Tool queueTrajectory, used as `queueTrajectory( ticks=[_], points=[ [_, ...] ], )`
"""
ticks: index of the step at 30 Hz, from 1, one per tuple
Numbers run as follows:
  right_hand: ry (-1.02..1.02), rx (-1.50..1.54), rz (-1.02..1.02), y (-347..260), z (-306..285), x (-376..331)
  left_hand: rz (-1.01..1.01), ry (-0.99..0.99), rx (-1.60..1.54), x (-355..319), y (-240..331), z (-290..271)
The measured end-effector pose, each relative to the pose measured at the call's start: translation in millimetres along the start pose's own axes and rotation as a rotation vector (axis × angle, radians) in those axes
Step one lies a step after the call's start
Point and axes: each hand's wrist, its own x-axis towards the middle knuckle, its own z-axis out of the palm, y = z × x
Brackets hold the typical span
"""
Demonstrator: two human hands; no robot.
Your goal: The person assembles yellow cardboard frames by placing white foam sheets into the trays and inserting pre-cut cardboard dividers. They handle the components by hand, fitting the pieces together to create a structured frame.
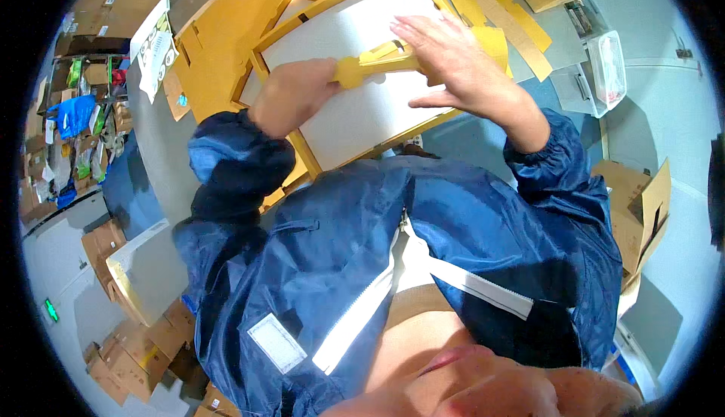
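blue jacket sleeves nearest, both my hands on a yellow piece over the framed white board.

left hand is curled tight around the near end of the yellow cardboard piece; right hand lies flat on its far end, fingers straight and together. it rests on the white board in its yellow frame, clear plastic box off right.

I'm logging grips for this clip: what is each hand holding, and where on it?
The left hand grips one end of a yellow cardboard strip. The right hand lies flat on its other end, over the yellow-framed white panel.
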Motion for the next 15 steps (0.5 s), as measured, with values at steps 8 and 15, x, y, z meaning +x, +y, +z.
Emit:
queueTrajectory(
  ticks=[8,15],
  points=[
    [0.005,-0.172,0.088,6,-1,-22,-0.016,-0.054,0.135,-28,1,-9],
    [0.074,-0.134,0.078,1,8,-35,-0.013,-0.044,0.159,-38,0,-13]
  ],
)
